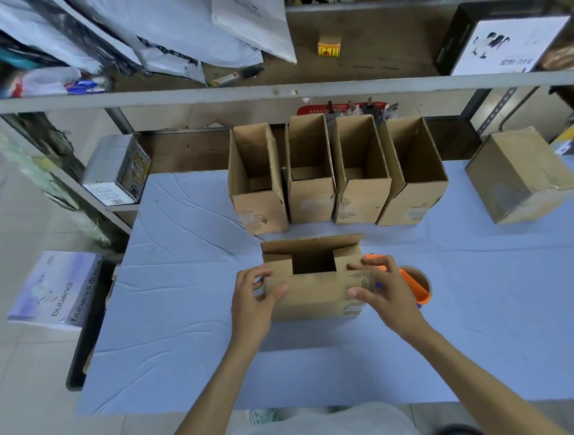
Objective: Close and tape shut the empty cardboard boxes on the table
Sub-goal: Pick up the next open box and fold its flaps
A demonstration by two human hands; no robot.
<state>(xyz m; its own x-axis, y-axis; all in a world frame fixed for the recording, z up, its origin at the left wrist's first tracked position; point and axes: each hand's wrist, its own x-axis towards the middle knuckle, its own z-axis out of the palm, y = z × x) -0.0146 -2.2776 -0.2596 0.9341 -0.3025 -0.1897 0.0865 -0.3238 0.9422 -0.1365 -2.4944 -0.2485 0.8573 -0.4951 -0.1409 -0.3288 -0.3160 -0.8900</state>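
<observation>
Now two hands hold one box

Right in the near middle of the table (184,326) sits a cardboard box (315,297). Its two side flaps are folded down, with a dark square gap between them. Its far flap stands straight up. The left hand (254,299) grips the left end of the box, with fingers bent over the left flap and the thumb on the near side. The right hand (382,288) grips the right end the same way. An orange tape dispenser (416,286) lies just beside the box on the right, partly hidden behind the right hand. Farther away, a row of four open boxes (362,202) stands side by side. A closed box (520,173) sits well apart at the far right of the table.
</observation>
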